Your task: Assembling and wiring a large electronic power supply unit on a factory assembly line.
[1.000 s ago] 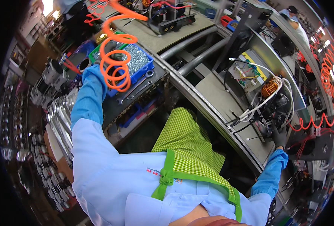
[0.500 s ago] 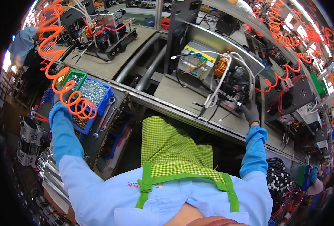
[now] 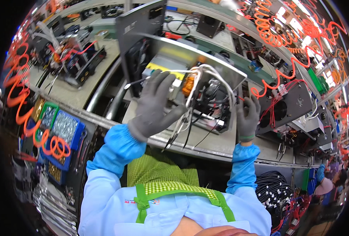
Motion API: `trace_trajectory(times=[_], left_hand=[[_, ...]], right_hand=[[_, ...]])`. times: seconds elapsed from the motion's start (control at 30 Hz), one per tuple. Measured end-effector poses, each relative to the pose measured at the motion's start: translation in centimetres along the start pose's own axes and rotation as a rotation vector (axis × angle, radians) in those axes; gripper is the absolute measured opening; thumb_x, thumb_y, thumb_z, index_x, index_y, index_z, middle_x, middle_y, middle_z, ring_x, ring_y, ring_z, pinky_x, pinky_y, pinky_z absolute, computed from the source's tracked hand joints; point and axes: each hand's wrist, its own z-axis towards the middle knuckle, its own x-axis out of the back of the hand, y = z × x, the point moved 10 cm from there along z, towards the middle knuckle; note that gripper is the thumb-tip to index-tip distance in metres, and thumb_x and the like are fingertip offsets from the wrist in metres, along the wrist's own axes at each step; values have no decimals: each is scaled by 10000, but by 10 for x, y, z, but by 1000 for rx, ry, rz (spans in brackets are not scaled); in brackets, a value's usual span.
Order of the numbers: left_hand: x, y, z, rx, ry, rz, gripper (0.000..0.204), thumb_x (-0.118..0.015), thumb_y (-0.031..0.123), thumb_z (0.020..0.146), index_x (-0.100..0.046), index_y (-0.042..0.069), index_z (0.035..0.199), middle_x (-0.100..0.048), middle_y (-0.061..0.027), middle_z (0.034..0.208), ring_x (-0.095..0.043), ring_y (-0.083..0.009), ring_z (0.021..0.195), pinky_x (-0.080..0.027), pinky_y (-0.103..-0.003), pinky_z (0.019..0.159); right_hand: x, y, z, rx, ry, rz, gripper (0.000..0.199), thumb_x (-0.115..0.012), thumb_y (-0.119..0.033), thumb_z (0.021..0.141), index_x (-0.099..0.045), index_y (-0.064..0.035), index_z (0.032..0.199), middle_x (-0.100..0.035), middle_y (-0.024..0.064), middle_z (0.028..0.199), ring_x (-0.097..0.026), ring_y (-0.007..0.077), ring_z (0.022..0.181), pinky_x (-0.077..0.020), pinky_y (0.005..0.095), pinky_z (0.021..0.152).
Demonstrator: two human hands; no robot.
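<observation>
In front of me a part-built machine chassis stands on the bench, with a long metal panel (image 3: pixel 225 69) along its back and a dark upright panel (image 3: pixel 141 23) at its left end. Inside it sit a copper-wound coil (image 3: pixel 188 85), a yellow-edged board section and thick white cables (image 3: pixel 223 80). My left hand (image 3: pixel 153 110), in a grey glove, is spread open over the chassis's front left part, beside a cable end. At the chassis's right end is my right hand (image 3: pixel 248 118), also gloved, its fingers apart and slightly bent; nothing is visible in them.
Blue bins (image 3: pixel 67 128) of metal fasteners and a green bin (image 3: pixel 48 112) stand at left beneath a coiled orange hose (image 3: pixel 19 104). Another open chassis (image 3: pixel 78 65) is at far left. Right of me are a dark panel (image 3: pixel 286 104) with red wires and bundled black cables (image 3: pixel 275 188).
My left hand has come from the bins at left across to the chassis. My right hand has risen along the chassis's right end, and the view has shifted to the right.
</observation>
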Motion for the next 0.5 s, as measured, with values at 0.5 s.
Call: trace_trajectory(times=[0.5], left_hand=[[-151,-84,58,364,-705,-390,736,-576,113,755,-241,64,1409,-517,-290,1087,-556,-469,930,-472,-487,823]], right_hand=[[-173,-95,-112,-1193,-870,1208,461,-402,-302,974,-416,-37,1351,-536,85,1214,-549,145,1017,-469,291,831]])
